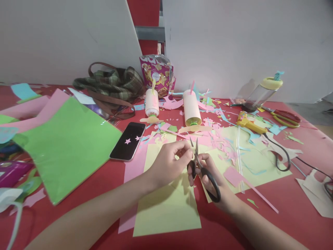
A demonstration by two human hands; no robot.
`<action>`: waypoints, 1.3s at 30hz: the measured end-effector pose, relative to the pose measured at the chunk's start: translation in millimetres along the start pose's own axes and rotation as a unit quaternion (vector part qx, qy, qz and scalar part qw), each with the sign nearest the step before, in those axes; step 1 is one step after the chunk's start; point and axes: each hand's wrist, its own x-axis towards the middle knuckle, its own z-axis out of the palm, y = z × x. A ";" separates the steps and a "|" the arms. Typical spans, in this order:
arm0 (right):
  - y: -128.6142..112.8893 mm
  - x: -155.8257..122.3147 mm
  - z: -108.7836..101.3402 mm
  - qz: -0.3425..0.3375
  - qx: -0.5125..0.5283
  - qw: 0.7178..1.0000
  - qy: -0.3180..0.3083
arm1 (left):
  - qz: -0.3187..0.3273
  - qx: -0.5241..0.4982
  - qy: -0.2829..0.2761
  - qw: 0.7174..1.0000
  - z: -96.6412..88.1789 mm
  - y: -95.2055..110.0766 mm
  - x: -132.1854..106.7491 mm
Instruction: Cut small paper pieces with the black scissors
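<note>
My right hand [217,185] grips black-handled scissors [201,168], blades pointing up and slightly apart. My left hand [170,161] is pinched closed right beside the blades, on something too small to make out. Both hands hover over yellow paper sheets [166,208] lying on the red table [286,222]. Pink and blue paper scraps [215,135] are strewn just beyond the hands.
A black phone [128,140] with star stickers lies left of the hands, beside a green sheet [67,142]. Two paper-wrapped bottles [191,108] lie behind. A yellow glue gun [248,124], red scissors [284,117], a clear bottle [260,94], a plaid bag [111,85] and a snack packet [157,74] sit farther back.
</note>
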 end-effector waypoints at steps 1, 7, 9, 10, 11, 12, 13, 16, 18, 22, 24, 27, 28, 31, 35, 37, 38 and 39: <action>-0.2 0.2 -0.1 0.000 0.000 1.000 0.000 | 0.002 0.005 -0.004 1.000 -0.8 0.9 0.2; 0.6 0.8 0.5 0.002 0.008 1.000 -0.003 | 0.009 0.017 -0.022 1.000 -4.7 3.8 0.7; 0.8 0.2 0.4 0.004 0.012 1.000 -0.003 | 0.011 0.029 -0.023 0.999 -5.6 3.7 0.8; 0.9 -0.2 0.4 0.005 0.013 1.000 -0.005 | 0.012 0.037 -0.022 0.999 -6.2 3.7 0.9; 0.9 -0.4 0.3 0.005 0.014 1.000 -0.005 | 0.013 0.047 -0.022 0.999 -7.0 3.7 1.1; 0.9 -0.6 0.3 0.002 0.015 1.000 -0.006 | 0.013 0.057 -0.023 0.998 -8.0 3.9 1.3; 0.8 -0.5 0.2 0.000 0.013 1.000 -0.005 | 0.013 0.068 -0.024 0.997 -9.1 4.2 1.6; 0.1 0.4 0.5 0.005 0.006 1.000 -0.010 | 0.011 0.108 -0.038 0.993 -13.6 6.1 2.5; -0.9 1.1 0.9 0.007 0.003 1.000 -0.011 | 0.009 0.130 -0.053 0.990 -16.7 7.6 3.1; -2.9 1.0 1.9 0.019 -0.004 1.000 -0.008 | 0.007 0.153 -0.074 0.985 -21.0 9.6 4.1; -3.3 0.4 2.3 0.024 -0.010 1.000 -0.006 | 0.003 0.163 -0.081 0.983 -22.6 10.6 4.7; -2.8 -0.6 2.6 0.038 -0.015 0.999 -0.005 | -0.003 0.176 -0.092 0.980 -25.4 12.4 5.5; -2.4 -0.9 2.6 0.043 -0.015 0.999 -0.005 | -0.004 0.181 -0.094 0.979 -26.4 13.1 5.7; -1.4 -1.1 2.3 0.052 -0.015 0.998 -0.005 | -0.003 0.205 -0.098 0.974 -29.7 14.6 6.2; -0.9 -0.1 2.0 0.062 -0.011 0.998 -0.005 | -0.012 0.240 -0.107 0.965 -33.2 16.6 6.7; -0.7 0.8 2.0 0.069 -0.005 0.998 -0.001 | -0.020 0.251 -0.111 0.961 -34.6 17.7 7.0; -0.7 1.3 2.1 0.071 0.000 0.997 0.001 | -0.023 0.255 -0.111 0.960 -35.2 18.2 7.1; -0.7 2.0 2.2 0.071 0.001 0.997 0.007 | -0.026 0.257 -0.111 0.960 -35.7 18.6 7.2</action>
